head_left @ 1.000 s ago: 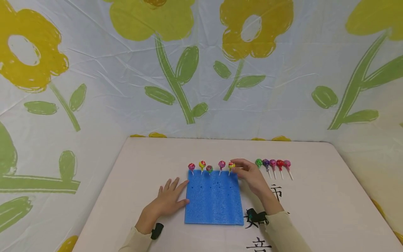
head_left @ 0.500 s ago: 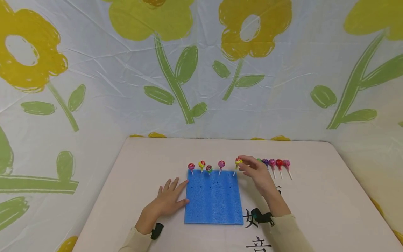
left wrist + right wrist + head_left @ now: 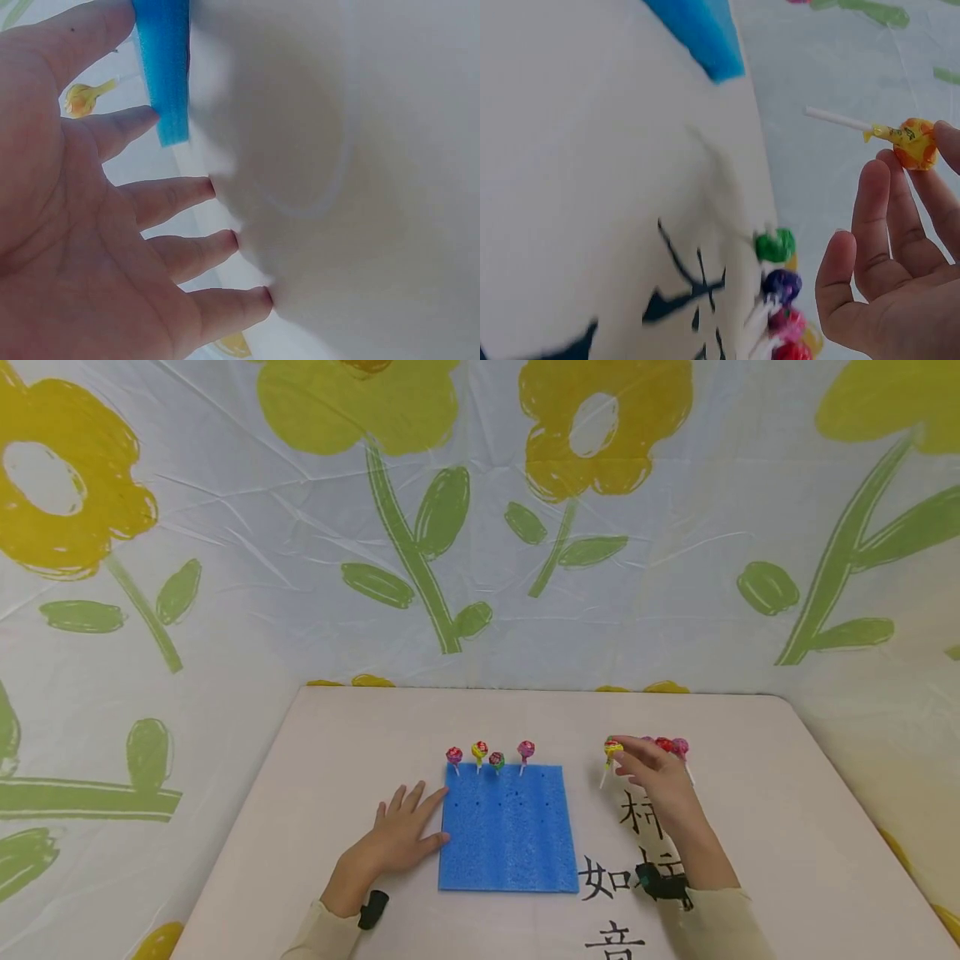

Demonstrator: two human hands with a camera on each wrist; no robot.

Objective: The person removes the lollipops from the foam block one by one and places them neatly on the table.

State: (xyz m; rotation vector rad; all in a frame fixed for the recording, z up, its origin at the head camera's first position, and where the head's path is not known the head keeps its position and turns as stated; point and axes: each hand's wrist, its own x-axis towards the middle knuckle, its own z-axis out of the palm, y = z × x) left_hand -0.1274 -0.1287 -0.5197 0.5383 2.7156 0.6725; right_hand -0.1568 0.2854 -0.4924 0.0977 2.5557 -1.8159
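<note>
A blue foam pad (image 3: 506,831) lies on the table, with several wrapped lollipops (image 3: 480,750) standing along its far edge. My left hand (image 3: 401,837) lies flat beside the pad, its straight fingers touching the pad's left edge (image 3: 165,67). My right hand (image 3: 651,774) is to the right of the pad and pinches a yellow lollipop (image 3: 612,748) by its head, stick pointing down-left. In the right wrist view the yellow lollipop (image 3: 915,142) sits at the fingertips (image 3: 875,176), above a row of loose lollipops (image 3: 775,245).
Loose lollipops, red (image 3: 664,744) and pink (image 3: 679,747) among them, lie on the table (image 3: 750,827) behind my right hand. Black characters (image 3: 611,877) are printed on the table. A flowered cloth (image 3: 450,527) hangs behind and to both sides.
My right hand pulled the yellow lollipop out of the pad's far right corner and carried it right, over to the loose row. The left hand has stayed put.
</note>
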